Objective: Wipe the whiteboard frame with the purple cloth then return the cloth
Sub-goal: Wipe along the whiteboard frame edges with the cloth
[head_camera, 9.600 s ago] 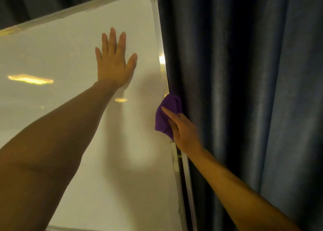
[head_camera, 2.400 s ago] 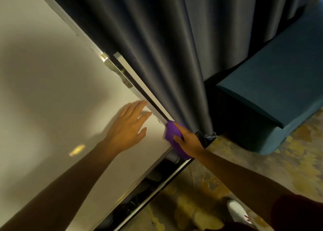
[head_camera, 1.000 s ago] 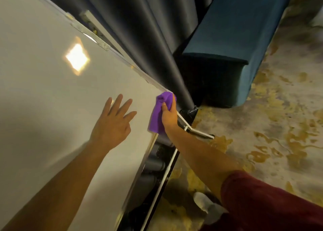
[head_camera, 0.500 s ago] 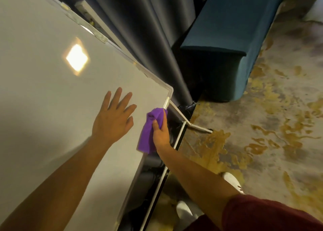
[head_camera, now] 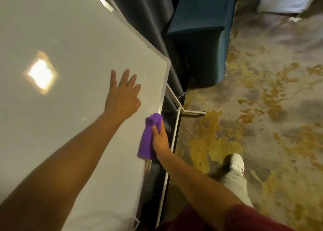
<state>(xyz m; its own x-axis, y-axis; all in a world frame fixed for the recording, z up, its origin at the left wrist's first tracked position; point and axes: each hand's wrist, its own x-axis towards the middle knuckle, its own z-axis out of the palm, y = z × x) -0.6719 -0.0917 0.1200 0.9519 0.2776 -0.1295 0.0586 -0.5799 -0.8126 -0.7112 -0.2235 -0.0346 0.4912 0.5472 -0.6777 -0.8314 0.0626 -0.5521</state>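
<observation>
The person is in the wiping step, working along the bottom edge of the frame [head_camera: 162,92]. The right hand [head_camera: 160,136] is curled round the cloth [head_camera: 148,140], thumb pinching it, and presses it against that edge, with the frame's corner up at 12 o'clock from the cloth. The left hand [head_camera: 122,94] lies flat on the board [head_camera: 70,47] with fingers spread and straight, holding nothing, at about 10 o'clock from the cloth and near it; it seems to steady the board.

Judging from where the cloth sits now, the run from the cloth toward 6 o'clock, down to the picture's lower edge, is probably not yet wiped. Which other sides are done cannot be told, since wiped metal looks no different from unwiped here. Returning the cloth is not begun, and the place it belongs is not in view.

Much is hidden. The board's top and left sides are cut off, so most of the frame goes unseen. The cloth covers its contact with the edge, and the right fingers lie behind it. The dark gap between the board and the stand rail [head_camera: 175,131] at 3 o'clock holds shapes too dim to name. The picture is somewhat blurred, most of all low on the frame.
</observation>
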